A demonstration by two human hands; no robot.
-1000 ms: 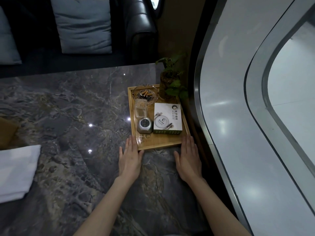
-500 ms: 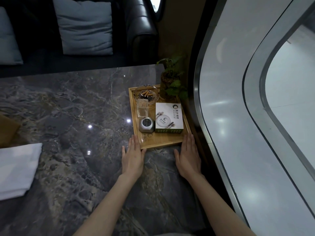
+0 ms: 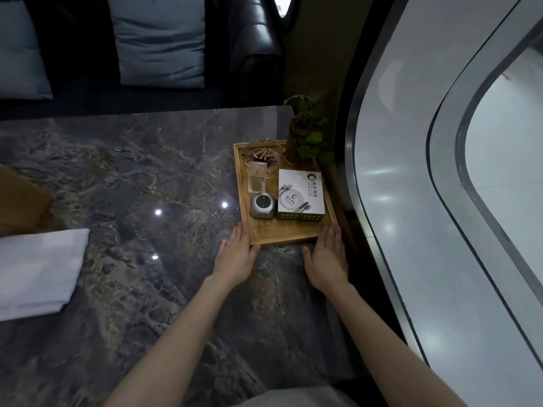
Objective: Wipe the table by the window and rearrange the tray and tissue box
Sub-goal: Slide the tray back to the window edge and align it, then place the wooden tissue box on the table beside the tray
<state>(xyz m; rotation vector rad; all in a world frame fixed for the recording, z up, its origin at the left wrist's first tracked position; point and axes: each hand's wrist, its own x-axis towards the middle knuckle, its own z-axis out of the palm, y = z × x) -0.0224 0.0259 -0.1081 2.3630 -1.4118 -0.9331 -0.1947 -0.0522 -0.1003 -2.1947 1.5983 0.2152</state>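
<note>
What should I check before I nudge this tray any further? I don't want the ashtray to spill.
1. Both hands on the tray's near edge: ok. The left hand and right hand lie flat, fingertips at the near corners of the wooden tray.
2. Ashtray seated inside the tray: ok, at the far end, holding cigarette butts.
3. Tissue box inside the rim: ok, lying flat.
4. Room beyond the tray: not ok. The potted plant stands right at its far right corner.
5. Folded white cloth clear of the path: ok, far to the left.
6. Tabletop under the tray wiped: cannot tell.
</note>
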